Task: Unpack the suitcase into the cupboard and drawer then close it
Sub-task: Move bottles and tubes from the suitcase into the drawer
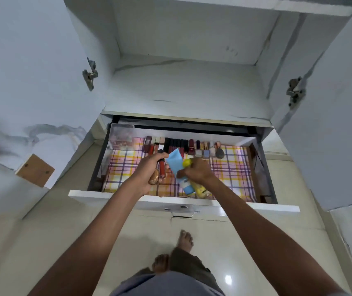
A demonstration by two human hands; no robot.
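Over the front half of the open drawer (183,199), both hands hold toiletries above the checked liner (232,167). The left hand (147,174) has its fingers curled round a red lip gloss (161,167) and a gold-capped item (154,178). The right hand (196,170) grips a blue tube (176,162) together with a yellow bottle (198,186). A row of lipsticks and small bottles (183,145) already lines the drawer's back edge. The suitcase is out of view. To do this well, I would set each item down singly, short of that back row, lying flat so nothing rolls or topples the standing pieces. The cupboard shelf (183,88) above is bare.
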